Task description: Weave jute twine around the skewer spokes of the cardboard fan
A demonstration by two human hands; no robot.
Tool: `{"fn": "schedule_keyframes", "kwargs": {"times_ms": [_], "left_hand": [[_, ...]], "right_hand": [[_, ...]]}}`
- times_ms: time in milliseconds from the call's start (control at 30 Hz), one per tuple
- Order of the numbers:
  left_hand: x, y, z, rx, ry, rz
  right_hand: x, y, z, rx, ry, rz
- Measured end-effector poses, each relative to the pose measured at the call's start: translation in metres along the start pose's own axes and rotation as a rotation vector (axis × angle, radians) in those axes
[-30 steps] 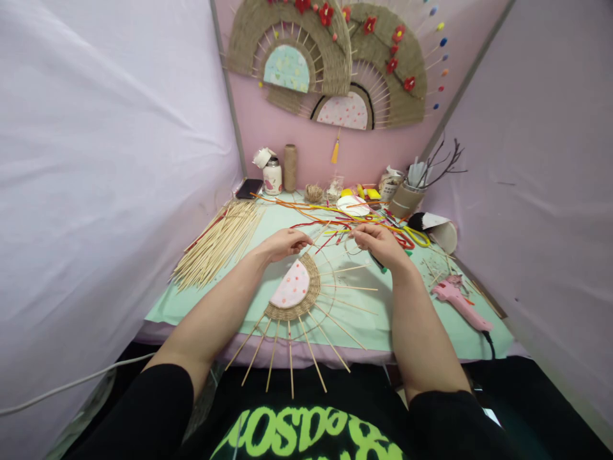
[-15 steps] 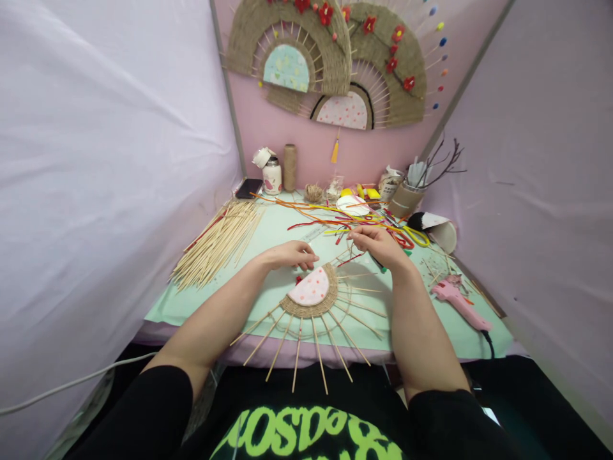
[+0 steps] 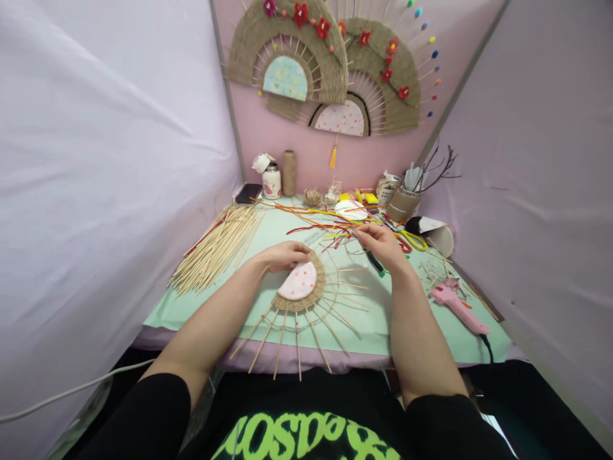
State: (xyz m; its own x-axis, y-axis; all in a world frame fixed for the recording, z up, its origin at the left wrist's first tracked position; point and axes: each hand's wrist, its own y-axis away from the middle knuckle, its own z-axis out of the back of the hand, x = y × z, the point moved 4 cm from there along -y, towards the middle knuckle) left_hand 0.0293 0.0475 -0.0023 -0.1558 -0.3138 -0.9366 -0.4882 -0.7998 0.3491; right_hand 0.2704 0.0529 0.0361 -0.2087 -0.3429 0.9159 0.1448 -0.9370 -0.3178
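A half-round woven fan [image 3: 320, 289] has a dotted pink-and-white centre, a band of twine and bare sticks spreading toward the table's front edge. My left hand [image 3: 286, 255] is closed on its upper edge, fingers at the end of the twine band. Above and to the right of the fan, the thumb and fingertips of my right hand [image 3: 379, 243] are pinched together. From them a thin strand of twine [image 3: 352, 251] appears to hang in a loose loop; its exact path is hard to follow. Pliers with dark-and-green handles [image 3: 376, 263] lie beneath my right hand.
Left lies a pile of thin sticks [image 3: 218, 249]; right, a pink glue gun [image 3: 460, 308] with its cord. Coloured pipe cleaners [image 3: 311, 209], a twine spool [image 3: 288, 172], a jar [image 3: 272, 182] and a pot of twigs [image 3: 405, 203] stand or lie behind. Finished fans [image 3: 239, 57] hang on the wall.
My left hand has come onto the fan's upper edge and gripped it. The fan has shifted left and turned slightly. My right hand stays raised in a pinch.
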Motion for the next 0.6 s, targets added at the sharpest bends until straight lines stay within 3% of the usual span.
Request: {"fn": "schedule_keyframes", "kwargs": {"times_ms": [333,600], "left_hand": [[-0.01,0.007,0.025,0.076,0.323,-0.101],[-0.014,0.012,0.028,0.099,0.385,-0.161]], "right_hand": [[-0.004,-0.005,0.007,-0.113,0.017,0.033],[-0.009,-0.007,0.0,-0.057,-0.021,-0.058]]}}
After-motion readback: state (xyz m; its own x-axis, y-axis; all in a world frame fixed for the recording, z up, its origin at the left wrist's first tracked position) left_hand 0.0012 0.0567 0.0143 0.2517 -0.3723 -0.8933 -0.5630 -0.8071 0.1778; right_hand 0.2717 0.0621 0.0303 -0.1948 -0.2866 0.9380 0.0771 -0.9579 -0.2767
